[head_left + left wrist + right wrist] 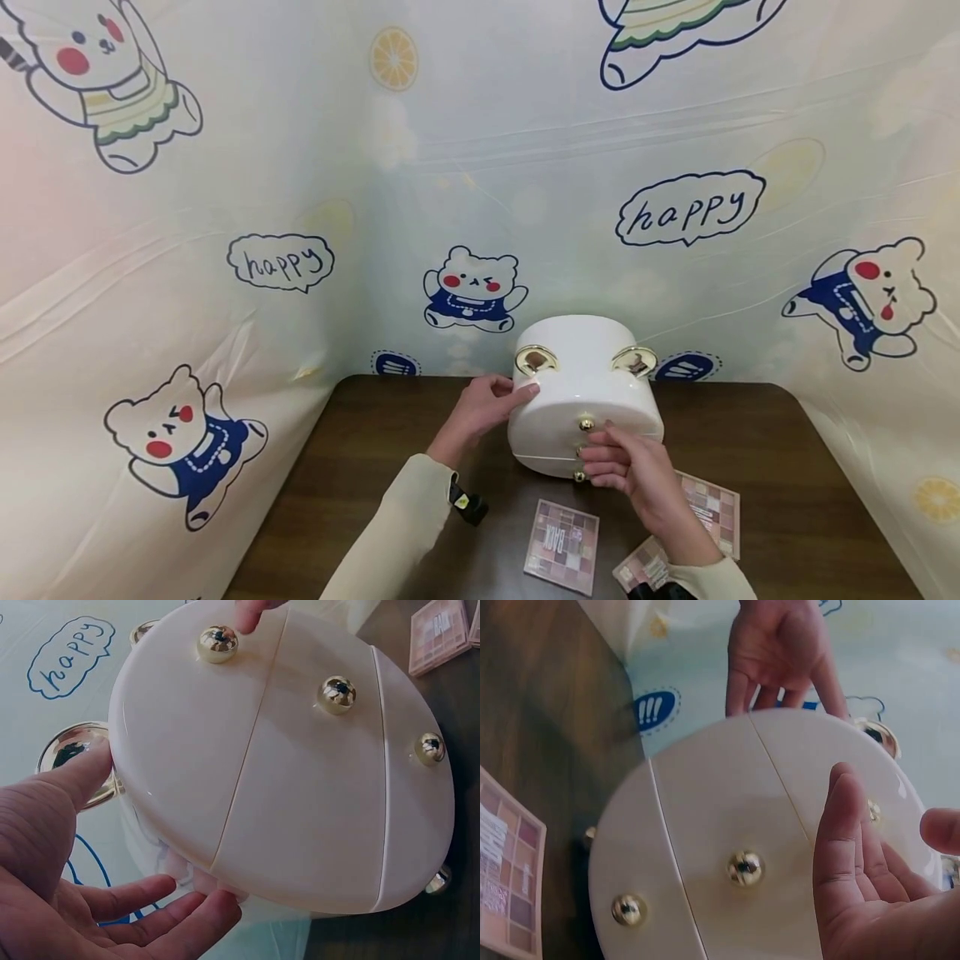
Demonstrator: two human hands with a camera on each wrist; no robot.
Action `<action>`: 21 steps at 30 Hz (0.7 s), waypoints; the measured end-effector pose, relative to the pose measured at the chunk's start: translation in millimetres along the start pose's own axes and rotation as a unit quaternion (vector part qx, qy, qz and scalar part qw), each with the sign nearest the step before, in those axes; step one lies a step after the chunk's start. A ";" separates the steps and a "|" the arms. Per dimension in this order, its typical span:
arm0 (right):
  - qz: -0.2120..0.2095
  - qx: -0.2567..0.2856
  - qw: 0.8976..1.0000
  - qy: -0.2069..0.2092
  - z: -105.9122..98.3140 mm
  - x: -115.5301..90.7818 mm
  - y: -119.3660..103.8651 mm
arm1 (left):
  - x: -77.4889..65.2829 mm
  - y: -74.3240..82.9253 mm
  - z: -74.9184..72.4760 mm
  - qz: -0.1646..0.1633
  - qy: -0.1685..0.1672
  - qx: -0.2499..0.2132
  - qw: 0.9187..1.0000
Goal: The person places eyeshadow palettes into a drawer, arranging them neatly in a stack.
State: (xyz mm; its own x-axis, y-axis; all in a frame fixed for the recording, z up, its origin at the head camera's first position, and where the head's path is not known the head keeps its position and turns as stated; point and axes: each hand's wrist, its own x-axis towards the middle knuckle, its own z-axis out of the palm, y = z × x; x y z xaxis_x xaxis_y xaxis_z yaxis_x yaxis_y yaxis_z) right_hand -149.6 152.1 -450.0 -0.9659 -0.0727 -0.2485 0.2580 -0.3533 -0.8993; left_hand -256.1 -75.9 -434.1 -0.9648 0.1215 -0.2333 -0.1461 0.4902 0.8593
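A glossy white rounded drawer box (573, 396) stands near the back of the table, its drawers closed. Three gold ball knobs run down its front, among them the top knob (587, 424) and the middle knob (337, 695). Two gold-rimmed oval ears (536, 359) stick out at its top. My left hand (487, 407) rests against the box's left side, thumb by the ear and fingers extended along the wall, as the left wrist view shows. In front of the knobs is my right hand (637, 471), fingers loosely bent and thumb apart, with nothing held between them.
Three checkered makeup palettes lie on the brown table (375, 450): one palette (561, 546) in front of the box, another (716, 512) to the right, and a third (643, 567) partly under my right wrist. A cloth backdrop (480, 183) with bear prints hangs close behind the box.
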 end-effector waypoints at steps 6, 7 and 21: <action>0.016 -0.007 1.000 0.000 10.6 6.2 5.2 | -0.1 0.0 -1.1 -0.008 -0.005 0.000 1.000; 0.019 -0.004 1.000 0.010 11.8 7.3 5.9 | -0.1 -0.2 -1.2 -0.009 -0.005 0.000 1.000; 0.013 0.036 0.998 0.044 17.5 17.3 17.3 | -0.4 -3.0 -0.3 -0.009 0.003 -0.001 1.000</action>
State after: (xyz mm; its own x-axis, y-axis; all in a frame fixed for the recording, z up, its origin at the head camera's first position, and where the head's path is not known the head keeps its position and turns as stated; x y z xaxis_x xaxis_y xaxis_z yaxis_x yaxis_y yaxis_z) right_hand -162.2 128.4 -463.6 -0.9525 -0.0012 -0.3046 0.2770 -0.4195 -0.8645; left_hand -255.3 -77.7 -436.4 -0.9634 0.1067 -0.2459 -0.1641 0.4903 0.8559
